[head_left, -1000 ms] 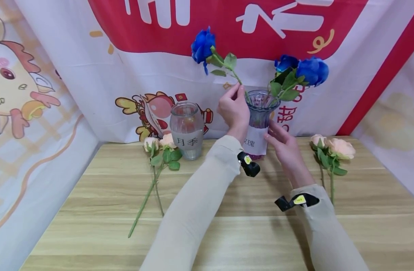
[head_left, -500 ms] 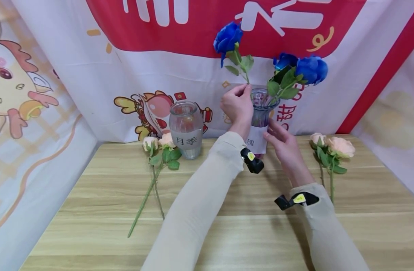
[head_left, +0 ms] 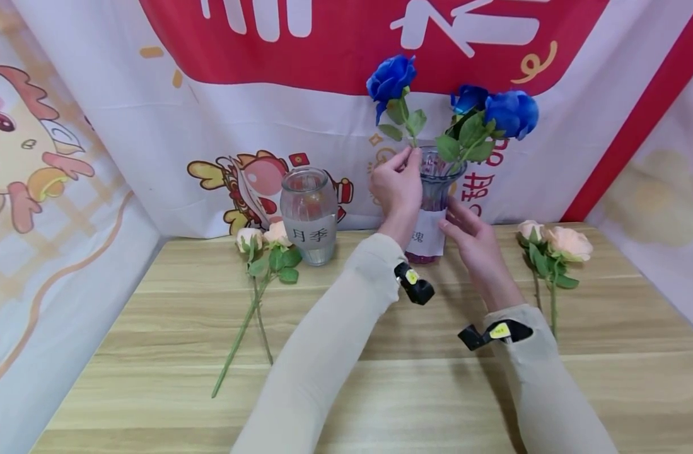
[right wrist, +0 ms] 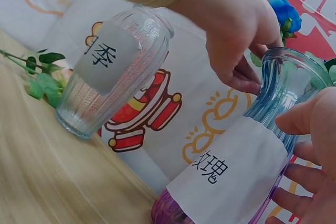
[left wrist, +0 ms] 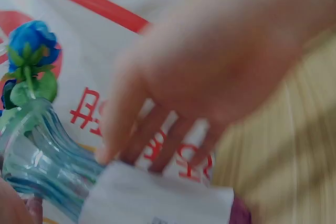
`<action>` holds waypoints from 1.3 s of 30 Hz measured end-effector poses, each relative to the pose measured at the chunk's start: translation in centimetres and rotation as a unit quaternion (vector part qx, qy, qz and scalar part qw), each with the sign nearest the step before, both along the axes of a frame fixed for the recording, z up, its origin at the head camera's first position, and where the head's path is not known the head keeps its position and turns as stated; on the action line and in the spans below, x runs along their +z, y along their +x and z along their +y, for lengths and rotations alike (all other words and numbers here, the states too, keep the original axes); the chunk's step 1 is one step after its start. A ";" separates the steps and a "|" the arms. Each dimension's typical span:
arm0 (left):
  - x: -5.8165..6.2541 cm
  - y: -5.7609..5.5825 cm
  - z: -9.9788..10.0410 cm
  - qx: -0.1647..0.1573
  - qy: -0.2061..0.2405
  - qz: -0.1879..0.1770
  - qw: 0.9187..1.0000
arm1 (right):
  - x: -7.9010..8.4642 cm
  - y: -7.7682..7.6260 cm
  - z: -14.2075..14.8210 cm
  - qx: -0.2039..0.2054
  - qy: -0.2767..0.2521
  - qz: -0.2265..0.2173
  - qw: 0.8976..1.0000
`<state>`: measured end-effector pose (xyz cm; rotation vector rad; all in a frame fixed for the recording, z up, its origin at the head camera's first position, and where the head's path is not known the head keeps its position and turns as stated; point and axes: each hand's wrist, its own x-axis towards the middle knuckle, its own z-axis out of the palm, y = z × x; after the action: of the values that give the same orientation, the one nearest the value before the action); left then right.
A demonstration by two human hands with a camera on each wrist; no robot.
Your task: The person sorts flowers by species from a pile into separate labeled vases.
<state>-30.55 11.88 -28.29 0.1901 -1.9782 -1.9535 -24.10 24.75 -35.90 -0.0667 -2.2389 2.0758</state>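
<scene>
My left hand (head_left: 399,189) pinches the green stem of a blue rose (head_left: 391,77) at the left of a fluted glass vase (head_left: 435,197). The vase is bluish at the flared top and purple at the base, with a white paper label (right wrist: 226,174) round its middle. Its mouth holds two other blue roses (head_left: 513,113), leaning right. My right hand (head_left: 477,246) rests against the vase's right side, thumb at the label's edge and fingers behind, spread fairly straight. In the left wrist view this right hand (left wrist: 210,66) fills the middle. The lower end of the pinched stem is hidden.
Left of the vase stands a clear glass jar (head_left: 309,202) with a white label. Peach roses lie on the wooden table (head_left: 414,391): one pair (head_left: 278,233) beside the jar, another pair (head_left: 570,244) at the right. A printed cloth (head_left: 346,120) hangs close behind.
My left hand brings the blue rose rightward, and its stem stands more upright by the vase mouth. In the last half second hand and bloom drop slightly. My right hand stays on the vase.
</scene>
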 end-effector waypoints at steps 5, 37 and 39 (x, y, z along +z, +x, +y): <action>-1.2 0.9 -1.5 -0.040 -0.098 0.048 0.993 | 0.0 0.0 -0.1 0.003 0.003 0.003 1.000; -3.4 1.9 -21.5 -0.087 -0.040 0.100 0.990 | 0.0 0.2 0.2 0.016 0.007 -0.010 1.000; -3.8 1.5 -21.8 -0.100 -0.036 0.089 0.990 | 0.0 0.1 0.1 0.017 0.009 -0.010 1.000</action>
<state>-29.01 -9.94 -32.11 -0.2032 -2.0115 -1.9363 -23.97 24.86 -35.86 -0.0490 -2.2856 2.0794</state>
